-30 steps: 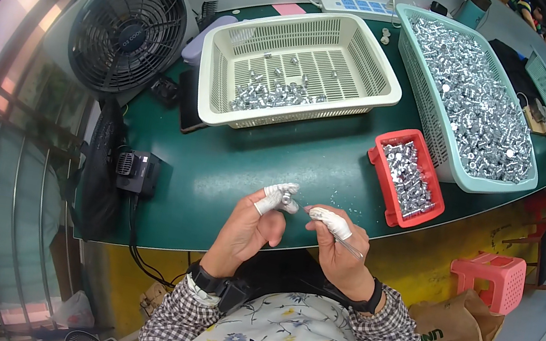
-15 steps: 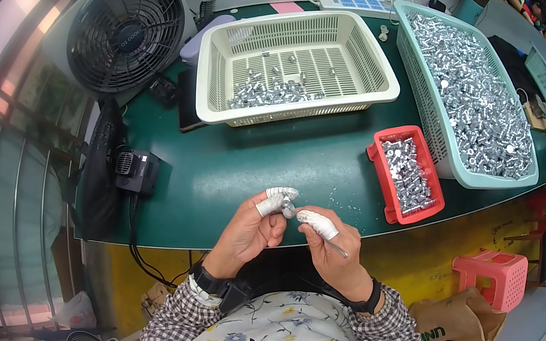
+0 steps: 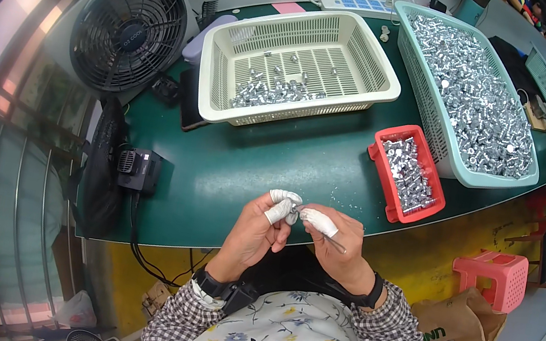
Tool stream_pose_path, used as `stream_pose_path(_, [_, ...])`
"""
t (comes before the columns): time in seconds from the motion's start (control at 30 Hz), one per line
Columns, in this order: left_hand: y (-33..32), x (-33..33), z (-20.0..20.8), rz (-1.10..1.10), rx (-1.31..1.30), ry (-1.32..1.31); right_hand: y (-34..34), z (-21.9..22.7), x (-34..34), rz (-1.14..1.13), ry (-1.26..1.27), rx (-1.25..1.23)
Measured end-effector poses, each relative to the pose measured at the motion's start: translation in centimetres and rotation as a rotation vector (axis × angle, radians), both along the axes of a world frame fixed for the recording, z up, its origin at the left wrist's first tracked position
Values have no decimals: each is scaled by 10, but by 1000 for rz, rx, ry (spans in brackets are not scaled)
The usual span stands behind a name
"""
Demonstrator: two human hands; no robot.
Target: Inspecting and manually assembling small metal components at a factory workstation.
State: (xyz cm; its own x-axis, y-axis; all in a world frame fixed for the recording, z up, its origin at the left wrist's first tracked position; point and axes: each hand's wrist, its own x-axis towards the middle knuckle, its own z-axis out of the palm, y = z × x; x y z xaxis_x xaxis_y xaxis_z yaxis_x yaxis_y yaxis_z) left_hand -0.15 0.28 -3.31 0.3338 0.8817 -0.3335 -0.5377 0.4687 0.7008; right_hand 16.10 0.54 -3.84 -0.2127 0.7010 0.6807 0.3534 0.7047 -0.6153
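Observation:
My left hand (image 3: pixel 254 229) pinches a small silver metal part (image 3: pixel 294 208) between its thumb and forefinger, both wrapped in white finger covers. My right hand (image 3: pixel 339 244), with white covering on its fingers too, grips a thin metal tool (image 3: pixel 335 244) whose shaft sticks out past the palm. The tool's tip meets the part, mostly hidden by the fingers. Both hands are held over the table's front edge. To the right of them, a small red bin (image 3: pixel 440 200) holds many similar silver parts (image 3: pixel 406 168).
A cream basket (image 3: pixel 390 93) with a scatter of silver parts stands beyond my hands. At right is a heaped pale-green basket (image 3: pixel 530 185). A fan (image 3: pixel 132 36) and a black boxy device (image 3: pixel 139 170) sit at left on the green table (image 3: pixel 216 160). White crumbs lie near the red bin.
My left hand has rolled the metal part, and its fingers now cover more of it. Both hands have shifted slightly; the right still grips the tool.

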Motion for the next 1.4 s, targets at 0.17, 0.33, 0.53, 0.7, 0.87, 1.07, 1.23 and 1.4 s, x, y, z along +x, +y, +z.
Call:
stream_pose_path(0.17, [1, 1, 2, -21, 11, 73, -5, 6, 1, -14, 51, -259])
stream_pose_path(0.33, [0, 5, 7, -33, 19, 96, -6, 8, 5, -3, 61, -175])
stream_pose_path(0.53, [2, 14, 6, -92, 11, 166, -5, 12, 21, -28, 117, -564])
stream_pose_path(0.7, [2, 21, 6, -78, 2, 177, -2, 10, 21, -72, 211, -580])
stream_pose_path(0.87, [6, 32, 3, -21, 86, 281, -6, 2, 25, -201, 100, -322])
stream_pose_path(1.07, [8, 33, 3, -48, 10, 89, -9, 9, 30, -135, 154, -395])
stream_pose_path(1.23, [10, 33, 2, -46, -37, 16, -5, 1, 29, -136, 170, -245])
stream_pose_path(1.4, [8, 35, 1, -90, -25, 42, -3, -5, 32, -98, 147, -192])
